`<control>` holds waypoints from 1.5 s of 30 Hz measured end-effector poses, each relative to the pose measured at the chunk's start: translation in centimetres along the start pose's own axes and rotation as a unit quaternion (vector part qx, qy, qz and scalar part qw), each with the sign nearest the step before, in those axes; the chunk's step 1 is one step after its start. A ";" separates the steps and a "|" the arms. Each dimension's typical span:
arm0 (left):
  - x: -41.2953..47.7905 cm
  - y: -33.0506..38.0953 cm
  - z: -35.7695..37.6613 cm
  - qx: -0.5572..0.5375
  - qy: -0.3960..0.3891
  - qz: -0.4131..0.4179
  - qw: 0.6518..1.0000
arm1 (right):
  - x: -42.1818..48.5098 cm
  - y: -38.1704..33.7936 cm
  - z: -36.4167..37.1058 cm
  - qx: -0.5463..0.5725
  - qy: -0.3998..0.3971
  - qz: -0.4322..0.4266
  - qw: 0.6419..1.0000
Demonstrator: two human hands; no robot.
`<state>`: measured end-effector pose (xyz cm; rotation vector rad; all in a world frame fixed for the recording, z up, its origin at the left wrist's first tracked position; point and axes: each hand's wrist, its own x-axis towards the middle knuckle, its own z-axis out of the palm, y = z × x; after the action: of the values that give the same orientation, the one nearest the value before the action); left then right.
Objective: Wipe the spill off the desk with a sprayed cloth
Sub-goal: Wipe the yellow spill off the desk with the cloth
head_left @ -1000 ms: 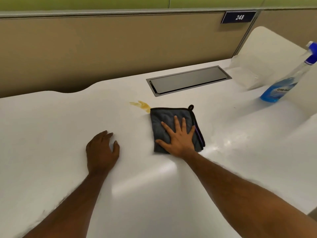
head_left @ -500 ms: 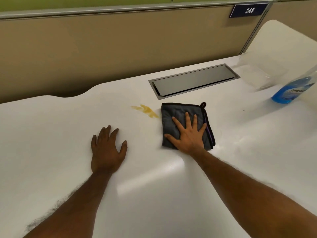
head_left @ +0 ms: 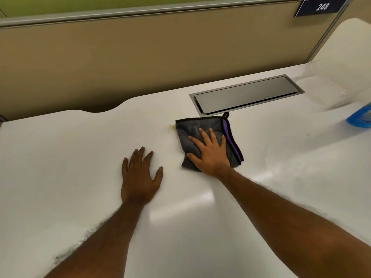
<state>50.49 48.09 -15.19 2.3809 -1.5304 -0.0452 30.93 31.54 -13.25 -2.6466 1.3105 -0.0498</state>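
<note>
A folded grey cloth [head_left: 190, 129] with a purple edge lies on the white desk [head_left: 60, 157]. My right hand [head_left: 210, 153] presses flat on it, fingers spread. Only a small yellow trace of the spill [head_left: 171, 127] shows at the cloth's left edge; the cloth covers the rest. My left hand [head_left: 140, 175] rests flat on the bare desk to the left of the cloth, holding nothing. The base of the blue spray bottle [head_left: 360, 118] stands at the right edge of the view.
A grey metal cable hatch [head_left: 247, 95] is set into the desk just behind the cloth. A clear plastic container [head_left: 329, 87] sits at the back right. A tan partition wall [head_left: 140, 57] with a "248" sign [head_left: 321, 7] runs behind the desk.
My right hand has slid the cloth left over the yellow spill, which is now almost fully covered. My left hand stays flat on the desk.
</note>
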 end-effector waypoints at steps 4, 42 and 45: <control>0.0 0.0 -0.1 -0.004 -0.001 -0.004 1.000 | -0.7 0.2 -0.5 0.059 0.102 -0.032 0.993; -0.2 0.0 -0.5 -0.076 0.047 -0.014 0.996 | 9.5 -6.6 0.3 0.007 0.000 0.014 1.000; -0.2 0.2 -1.0 -0.098 0.050 -0.014 0.994 | 6.9 -5.4 0.5 -0.025 -0.036 -0.123 0.991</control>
<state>50.39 48.43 -14.24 2.2162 -1.3801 -0.0765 39.44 29.36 -13.09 -2.8088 0.9711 0.0439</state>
